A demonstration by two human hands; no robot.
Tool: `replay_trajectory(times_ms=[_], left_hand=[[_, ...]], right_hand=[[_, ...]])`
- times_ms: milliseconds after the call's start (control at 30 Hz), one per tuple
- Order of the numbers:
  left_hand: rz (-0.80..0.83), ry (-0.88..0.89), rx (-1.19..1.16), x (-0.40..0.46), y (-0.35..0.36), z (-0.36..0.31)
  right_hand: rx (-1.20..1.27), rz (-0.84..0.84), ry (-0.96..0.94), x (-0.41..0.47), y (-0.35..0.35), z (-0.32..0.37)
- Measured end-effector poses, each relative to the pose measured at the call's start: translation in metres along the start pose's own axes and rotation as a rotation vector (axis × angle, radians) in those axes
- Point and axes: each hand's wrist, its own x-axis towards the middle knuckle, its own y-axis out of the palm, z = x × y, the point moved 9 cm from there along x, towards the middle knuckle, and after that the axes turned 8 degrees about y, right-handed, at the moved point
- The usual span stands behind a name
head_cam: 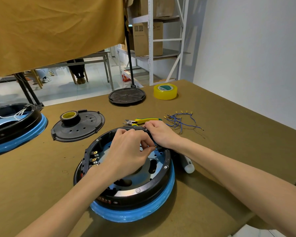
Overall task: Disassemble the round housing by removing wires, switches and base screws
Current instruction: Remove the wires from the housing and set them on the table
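The round black housing (143,190) with a blue wrapped rim lies open side up in front of me. My left hand (126,151) reaches inside it, fingers curled and pinching a small part with a brass terminal at the far right inner wall. My right hand (159,134) grips the housing's far rim from outside at the same spot. Several switches with brass terminals (94,159) sit along the left inner wall. A bundle of loose blue wires (179,121) lies on the table behind my right hand.
Yellow-handled cutters (140,120) lie just beyond the housing. A black cover plate (79,127) carrying a roll of black tape (70,117), a vented disc (126,96) and yellow tape (165,91) lie farther back. A second housing (15,127) sits left. A white cylinder (189,165) lies right.
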Motion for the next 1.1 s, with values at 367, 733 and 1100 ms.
replay_trajectory(times_ms=[367, 733, 1100], left_hand=[[0.001, -0.037, 0.022, -0.0010, 0.0003, 0.0015], [0.049, -0.083, -0.026, -0.0017, 0.0029, 0.0054], [0.103, -0.075, -0.029, -0.0002, 0.0043, 0.0021]], right_hand=[[-0.023, 0.005, -0.038, 0.0007, 0.0008, 0.0018], [-0.012, 0.003, -0.036, -0.0001, -0.0002, 0.0030], [-0.021, -0.001, -0.027, -0.0005, -0.0004, 0.0023]])
